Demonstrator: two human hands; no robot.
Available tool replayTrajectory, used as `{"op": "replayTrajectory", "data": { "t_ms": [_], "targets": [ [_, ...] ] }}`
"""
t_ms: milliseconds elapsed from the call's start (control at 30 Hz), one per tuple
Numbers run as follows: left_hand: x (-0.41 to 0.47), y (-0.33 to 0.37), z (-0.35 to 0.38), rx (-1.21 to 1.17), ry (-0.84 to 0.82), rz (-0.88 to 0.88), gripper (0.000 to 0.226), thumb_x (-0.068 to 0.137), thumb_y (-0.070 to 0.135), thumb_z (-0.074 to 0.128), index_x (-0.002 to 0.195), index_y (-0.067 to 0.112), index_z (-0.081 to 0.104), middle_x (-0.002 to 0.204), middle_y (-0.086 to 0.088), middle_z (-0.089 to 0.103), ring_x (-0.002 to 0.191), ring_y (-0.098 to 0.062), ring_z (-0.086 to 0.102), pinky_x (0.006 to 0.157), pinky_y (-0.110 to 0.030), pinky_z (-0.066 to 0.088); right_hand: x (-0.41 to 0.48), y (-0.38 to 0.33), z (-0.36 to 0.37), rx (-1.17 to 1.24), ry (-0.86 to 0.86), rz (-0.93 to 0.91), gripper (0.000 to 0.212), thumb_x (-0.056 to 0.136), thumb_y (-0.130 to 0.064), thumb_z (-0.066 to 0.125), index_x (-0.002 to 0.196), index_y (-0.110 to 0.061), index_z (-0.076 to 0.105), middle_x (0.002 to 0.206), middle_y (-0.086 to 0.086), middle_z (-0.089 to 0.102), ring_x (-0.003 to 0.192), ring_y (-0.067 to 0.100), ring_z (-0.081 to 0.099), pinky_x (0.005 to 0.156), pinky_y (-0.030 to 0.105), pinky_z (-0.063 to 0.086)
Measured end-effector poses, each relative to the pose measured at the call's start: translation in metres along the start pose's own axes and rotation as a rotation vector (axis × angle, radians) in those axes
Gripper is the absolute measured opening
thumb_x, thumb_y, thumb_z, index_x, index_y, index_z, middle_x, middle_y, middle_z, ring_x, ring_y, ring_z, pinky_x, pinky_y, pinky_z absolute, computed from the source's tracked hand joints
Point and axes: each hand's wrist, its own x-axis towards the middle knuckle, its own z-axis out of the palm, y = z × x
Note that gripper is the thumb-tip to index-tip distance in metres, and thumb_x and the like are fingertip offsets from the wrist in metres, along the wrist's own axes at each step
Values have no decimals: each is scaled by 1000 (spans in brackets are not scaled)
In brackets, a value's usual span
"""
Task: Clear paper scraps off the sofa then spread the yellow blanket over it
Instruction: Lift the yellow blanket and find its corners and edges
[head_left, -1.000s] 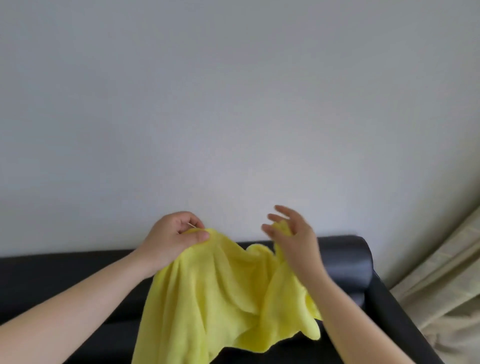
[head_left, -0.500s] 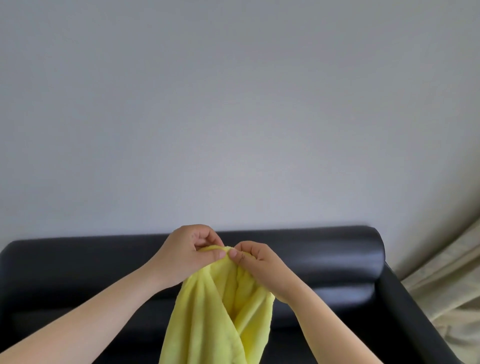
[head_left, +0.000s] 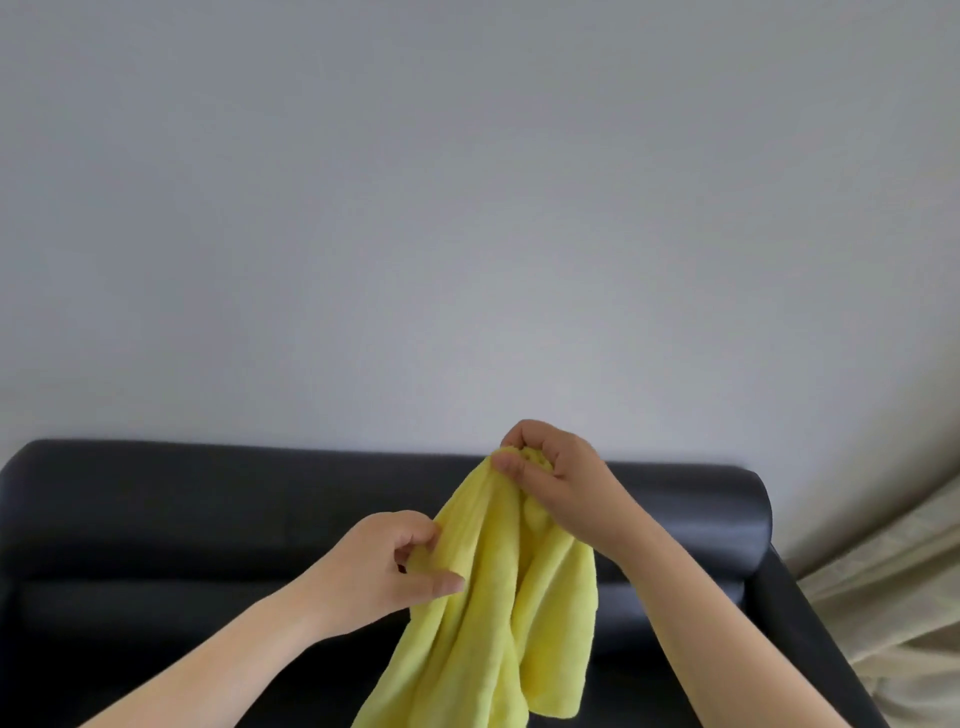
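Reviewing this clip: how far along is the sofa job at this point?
Done, apparently: no paper scraps show on the visible part of the black sofa, though its seat is mostly out of view. In hand: the yellow blanket hangs bunched in the air, the right hand pinching its top and the left hand gripping an edge lower down. Left: opening it out and laying it over the sofa.

Grey wall (head_left: 467, 208), beige curtain (head_left: 893, 613) (far right)

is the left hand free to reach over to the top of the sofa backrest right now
Probably not yet: the left hand is pinching the yellow blanket, though nothing stands between it and the sofa backrest.
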Motion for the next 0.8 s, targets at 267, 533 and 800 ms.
{"op": "replayTrajectory", "data": {
  "t_ms": [267, 533, 800],
  "targets": [
    [21, 2, 23, 137, -67, 84, 38, 79, 56, 60, 92, 21, 69, 100, 14, 65, 90, -7, 64, 82, -34, 55, 14, -17, -37, -127, 189, -51, 17, 93, -32, 59, 80, -21, 59, 62, -6, 49, 55, 7, 39, 52, 18, 35],
    [26, -5, 41, 258, -140, 66, 63, 74, 74, 51, 85, 15, 69, 98, 7, 66, 84, -11, 65, 80, -33, 54, 21, -30, -77, -198, 481, -85, 18, 93, -31, 60, 82, -17, 59, 64, 0, 49, 55, 6, 39, 51, 17, 35],
    [22, -7, 34, 244, 145, 115, 44, 87, 37, 60, 56, 9, 46, 59, -9, 49, 55, -21, 46, 53, -24, 38, 21, -20, -105, -276, 595, -23, 20, 93, -34, 59, 83, -16, 60, 62, -6, 49, 53, 4, 42, 48, 12, 34]
  ]
}}
